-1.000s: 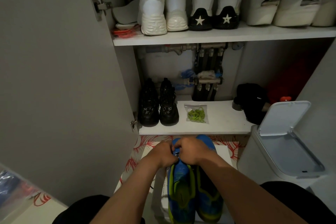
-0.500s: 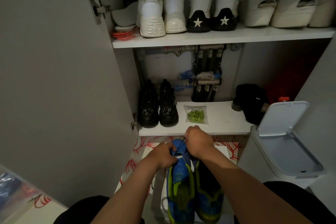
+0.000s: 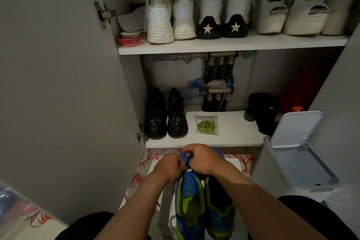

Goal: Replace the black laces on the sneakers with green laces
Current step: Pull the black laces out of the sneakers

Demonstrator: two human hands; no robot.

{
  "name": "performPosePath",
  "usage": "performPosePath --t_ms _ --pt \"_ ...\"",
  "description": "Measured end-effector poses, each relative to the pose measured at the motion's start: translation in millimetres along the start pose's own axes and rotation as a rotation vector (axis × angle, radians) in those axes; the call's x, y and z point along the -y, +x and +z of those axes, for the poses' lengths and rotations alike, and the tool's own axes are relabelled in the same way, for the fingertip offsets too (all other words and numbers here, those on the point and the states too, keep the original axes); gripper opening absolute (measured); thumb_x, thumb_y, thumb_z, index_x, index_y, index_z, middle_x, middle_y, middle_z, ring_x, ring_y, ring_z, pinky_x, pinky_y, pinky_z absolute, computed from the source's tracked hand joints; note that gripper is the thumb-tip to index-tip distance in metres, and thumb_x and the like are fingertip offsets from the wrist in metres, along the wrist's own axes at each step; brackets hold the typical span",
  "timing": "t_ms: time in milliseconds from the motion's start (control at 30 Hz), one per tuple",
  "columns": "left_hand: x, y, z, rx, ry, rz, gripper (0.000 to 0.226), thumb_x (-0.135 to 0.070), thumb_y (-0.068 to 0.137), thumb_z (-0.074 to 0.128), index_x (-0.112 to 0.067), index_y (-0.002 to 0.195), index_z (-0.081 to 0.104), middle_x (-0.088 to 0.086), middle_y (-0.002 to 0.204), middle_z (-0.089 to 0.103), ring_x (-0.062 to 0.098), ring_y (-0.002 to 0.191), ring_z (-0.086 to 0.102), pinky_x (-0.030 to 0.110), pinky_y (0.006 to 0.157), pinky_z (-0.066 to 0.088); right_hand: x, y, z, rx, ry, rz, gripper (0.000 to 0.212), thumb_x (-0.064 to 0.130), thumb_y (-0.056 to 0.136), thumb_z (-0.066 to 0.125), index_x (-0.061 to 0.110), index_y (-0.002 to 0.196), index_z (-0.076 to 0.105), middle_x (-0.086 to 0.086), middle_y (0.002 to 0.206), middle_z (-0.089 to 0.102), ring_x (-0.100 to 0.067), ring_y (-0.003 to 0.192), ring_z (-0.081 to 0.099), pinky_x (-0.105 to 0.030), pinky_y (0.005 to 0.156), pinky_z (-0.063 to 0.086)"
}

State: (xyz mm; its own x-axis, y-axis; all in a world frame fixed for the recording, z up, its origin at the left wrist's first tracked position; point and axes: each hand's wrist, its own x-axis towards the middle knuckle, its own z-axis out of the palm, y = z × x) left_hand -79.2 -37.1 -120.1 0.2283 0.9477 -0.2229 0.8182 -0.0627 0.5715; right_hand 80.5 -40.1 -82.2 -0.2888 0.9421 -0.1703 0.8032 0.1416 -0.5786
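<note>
A: Nearest first?

B: Sneakers (image 3: 191, 206), blue with green trim, side by side and touching, toes pointing away. They sit on a white box (image 3: 234, 164) on the patterned floor (image 3: 143, 162).

A: Hands?

B: Both over the toe end of the left-side shoe. Left hand (image 3: 171, 167) has its fingers curled round that shoe's front. Right hand (image 3: 202, 160) is curled too, fingertips pinching the black lace (image 3: 187, 163). Dim light; the pinch looks real, but only a short bit of lace shows between the knuckles.

A: Off to the right?

B: Bin (image 3: 288, 177), lid tipped up and open, just beside the box.

A: Beyond the hands?

B: Lower shelf (image 3: 237, 134). Green laces (image 3: 206, 125) lie there in a clear bag, mid-shelf, well apart from the sneakers. Black boots (image 3: 166, 119) stand left of the bag, a dark heap (image 3: 265, 111) to its right. Pipes (image 3: 216, 85) run behind.

A: Farthest?

B: Upper shelf (image 3: 233, 44), a row of white shoes (image 3: 196, 15), heels out. Door (image 3: 58, 84) stands open at left.
</note>
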Motion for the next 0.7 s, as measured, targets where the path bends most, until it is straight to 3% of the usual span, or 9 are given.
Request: performPosePath --t_ms 100,200,333,433,600,700 --pt "-0.3 0.4 -1.4 -0.025 -0.002 0.022 0.018 -0.031 0.09 0.066 -0.023 0.073 0.065 0.0 0.08 0.066 0.013 0.076 0.059 0.024 0.066 0.039 0.0 1.8 -2.5 0.009 -0.041 0.017 0.031 0.02 0.083 0.061 0.024 0.11 0.075 0.005 0.116 0.07 -0.016 0.105 0.064 -0.03 0.092 0.053" --pt "0.5 0.6 -0.2 -0.008 -0.017 0.019 0.012 -0.03 0.087 0.07 -0.021 0.079 0.072 -0.001 0.085 0.071 0.013 0.082 0.064 0.024 0.071 0.045 -3.1 4.4 -5.2 -0.012 -0.107 0.019 0.014 0.022 0.082 0.064 0.017 0.083 0.077 0.003 0.089 0.075 -0.017 0.085 0.068 -0.038 0.08 0.058" --pt "3.0 1.2 0.1 -0.024 -0.016 0.034 0.013 -0.032 0.086 0.071 -0.02 0.081 0.073 -0.001 0.087 0.073 0.013 0.082 0.065 0.025 0.074 0.048 -3.1 1.9 -8.1 0.052 -0.162 0.023 0.014 0.032 0.083 0.072 0.023 0.091 0.079 0.005 0.096 0.075 -0.015 0.09 0.067 -0.028 0.078 0.054" --pt "2.0 1.8 -0.1 -0.001 -0.03 0.034 0.011 -0.028 0.083 0.075 -0.018 0.082 0.071 -0.002 0.085 0.071 0.014 0.082 0.064 0.025 0.074 0.047 -5.9 3.7 -5.9 -0.005 -0.177 0.041 0.014 0.021 0.089 0.063 0.022 0.092 0.076 0.002 0.099 0.073 -0.019 0.094 0.066 -0.029 0.078 0.052" --pt "-1.4 -0.4 -0.7 0.039 0.039 -0.012 0.015 -0.027 0.082 0.075 -0.017 0.086 0.065 0.002 0.092 0.068 0.016 0.086 0.06 0.024 0.072 0.041 -2.9 4.7 -14.4 -0.277 -0.138 0.068 0.015 0.008 0.092 0.052 0.017 0.098 0.062 -0.003 0.107 0.057 -0.026 0.092 0.061 -0.032 0.073 0.046" --pt "-2.4 -2.7 -1.3 0.038 0.056 -0.007 0.018 -0.026 0.085 0.072 -0.02 0.075 0.059 -0.001 0.08 0.061 0.016 0.081 0.057 0.024 0.069 0.039 -1.8 3.8 -21.3 -0.461 0.002 0.092 0.015 0.01 0.096 0.049 0.022 0.091 0.058 0.001 0.104 0.055 -0.022 0.083 0.058 -0.032 0.069 0.044"
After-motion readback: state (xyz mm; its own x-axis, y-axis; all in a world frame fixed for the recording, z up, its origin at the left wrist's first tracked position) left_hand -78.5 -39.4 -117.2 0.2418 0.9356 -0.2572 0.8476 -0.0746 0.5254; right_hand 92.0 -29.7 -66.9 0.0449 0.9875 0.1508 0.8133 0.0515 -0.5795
